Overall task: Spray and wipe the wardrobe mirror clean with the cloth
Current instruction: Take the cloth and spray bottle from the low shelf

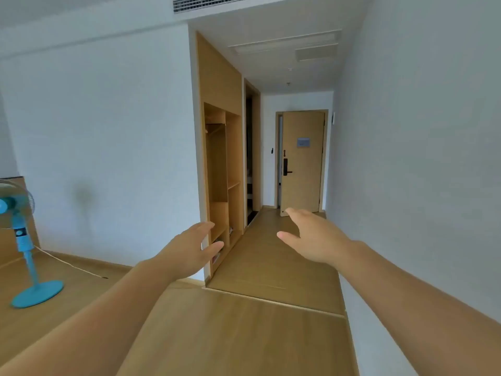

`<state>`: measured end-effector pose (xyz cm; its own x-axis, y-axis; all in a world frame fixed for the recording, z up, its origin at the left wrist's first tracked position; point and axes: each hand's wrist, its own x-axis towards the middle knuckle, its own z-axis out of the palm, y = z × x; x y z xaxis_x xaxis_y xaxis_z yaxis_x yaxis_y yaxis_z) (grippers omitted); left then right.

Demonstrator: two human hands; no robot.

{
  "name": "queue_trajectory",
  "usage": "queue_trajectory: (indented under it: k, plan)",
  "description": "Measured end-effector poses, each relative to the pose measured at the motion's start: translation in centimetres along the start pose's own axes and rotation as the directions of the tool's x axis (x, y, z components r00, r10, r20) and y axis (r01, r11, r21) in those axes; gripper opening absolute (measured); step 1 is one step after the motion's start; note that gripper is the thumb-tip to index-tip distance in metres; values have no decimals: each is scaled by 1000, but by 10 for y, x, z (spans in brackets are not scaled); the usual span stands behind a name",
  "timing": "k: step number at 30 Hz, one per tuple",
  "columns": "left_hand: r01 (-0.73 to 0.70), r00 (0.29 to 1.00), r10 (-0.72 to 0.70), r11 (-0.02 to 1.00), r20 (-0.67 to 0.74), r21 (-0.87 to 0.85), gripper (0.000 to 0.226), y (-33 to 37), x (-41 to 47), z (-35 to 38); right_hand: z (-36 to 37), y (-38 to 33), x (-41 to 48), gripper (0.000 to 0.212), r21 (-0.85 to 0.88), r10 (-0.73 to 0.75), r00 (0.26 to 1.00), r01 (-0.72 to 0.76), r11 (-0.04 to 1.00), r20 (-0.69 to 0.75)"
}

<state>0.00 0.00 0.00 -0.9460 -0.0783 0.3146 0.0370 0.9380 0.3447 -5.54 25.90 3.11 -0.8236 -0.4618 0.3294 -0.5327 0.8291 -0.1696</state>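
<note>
The wardrobe [222,169] is standing open-shelved at the far left of the hallway; no mirror, cloth or spray is showing from here. Both arms are reaching forward, left hand [187,251] and right hand [314,237], each grip spread and carrying nothing. I judge this is the approach; next comes fetching the supplies.
</note>
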Motion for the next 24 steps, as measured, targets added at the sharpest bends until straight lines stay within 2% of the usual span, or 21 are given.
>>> queue_trajectory:
  k: [13,24]
  plan:
    - [-47,986,56,997,154,-64,64,-79,119,68,87,42,78,67,-23,227,969,-226,974,98]
    - [-15,965,37,996,261,-86,64,-63,217,167,159,149,134,69,60,293,942,-305,950,162]
